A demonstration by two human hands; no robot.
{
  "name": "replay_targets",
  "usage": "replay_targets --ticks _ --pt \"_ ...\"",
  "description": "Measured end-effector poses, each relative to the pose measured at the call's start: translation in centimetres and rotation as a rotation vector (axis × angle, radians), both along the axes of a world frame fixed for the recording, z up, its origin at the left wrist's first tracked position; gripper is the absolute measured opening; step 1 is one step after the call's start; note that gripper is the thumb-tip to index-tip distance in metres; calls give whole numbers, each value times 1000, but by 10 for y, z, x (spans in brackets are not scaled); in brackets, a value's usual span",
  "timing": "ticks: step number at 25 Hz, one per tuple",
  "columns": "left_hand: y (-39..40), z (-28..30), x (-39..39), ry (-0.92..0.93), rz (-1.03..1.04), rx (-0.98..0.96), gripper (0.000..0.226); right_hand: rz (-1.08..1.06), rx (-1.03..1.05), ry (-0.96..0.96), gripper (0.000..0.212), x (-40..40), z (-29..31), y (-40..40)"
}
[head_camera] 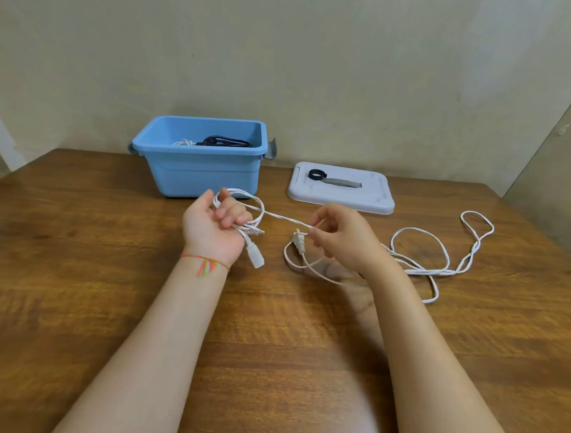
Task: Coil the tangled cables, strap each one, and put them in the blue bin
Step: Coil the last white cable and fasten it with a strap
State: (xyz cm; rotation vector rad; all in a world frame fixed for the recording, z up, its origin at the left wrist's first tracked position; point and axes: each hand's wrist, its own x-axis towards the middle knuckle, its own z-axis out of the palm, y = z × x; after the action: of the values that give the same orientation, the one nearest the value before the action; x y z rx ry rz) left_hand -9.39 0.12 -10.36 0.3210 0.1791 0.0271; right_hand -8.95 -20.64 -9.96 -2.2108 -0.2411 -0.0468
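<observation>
Coiling is under way on a white power cable [418, 253]: the left hand [214, 222], palm up, has its fingers curled round a small bundle of loops, with the cable's appliance connector [255, 254] hanging just below the heel of that hand. From the bundle a taut run of cord leads across to the right hand [339, 239], which pinches it between thumb and fingertips. The two-pin plug [299, 242] dangles just beside that pinch, on its inner side. Beyond and outward of the right hand, most of the cable lies loose on the wooden table [107, 306] in several crossing loops, so I judge only a small part has been wound.

Past the left hand's grip stands the blue bin [200, 172], open, with a black cable [225, 142] and a bit of a white one already inside; whether those are strapped cannot be told. Farther from the right hand's pinch lies the bin's pale lid [371, 201], and on it a black strap [316, 175], probably meant for this cable.

Left to do, as I read it: finish winding, untwist the far loops, strap the coil, and drop it in the bin.
</observation>
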Motion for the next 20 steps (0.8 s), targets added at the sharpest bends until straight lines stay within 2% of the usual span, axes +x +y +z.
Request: replay_targets --ticks 4,6,8,11,13,15,17,20 --pt "-8 1 0 26 80 180 37 -130 -262 -30 10 4 -3 -8" --pt "-13 2 0 15 142 329 32 -249 -452 -38 35 3 1 -10" --pt "-19 1 1 -57 222 555 28 -356 -619 -59 53 0 7 -6" --pt "-31 -4 -5 -276 223 1090 25 -185 -763 -117 49 -6 8 7" --pt "-38 -9 -9 -328 165 1418 26 12 -706 -137 36 -12 6 13" --pt "-44 -13 -12 -335 116 1646 30 182 -540 -128 20 -18 9 13" --pt "-46 -14 -14 -393 97 1749 31 256 -343 -158 18 -23 14 14" --pt "-44 -15 -12 -435 60 1794 31 125 -85 -260 12 -23 18 10"
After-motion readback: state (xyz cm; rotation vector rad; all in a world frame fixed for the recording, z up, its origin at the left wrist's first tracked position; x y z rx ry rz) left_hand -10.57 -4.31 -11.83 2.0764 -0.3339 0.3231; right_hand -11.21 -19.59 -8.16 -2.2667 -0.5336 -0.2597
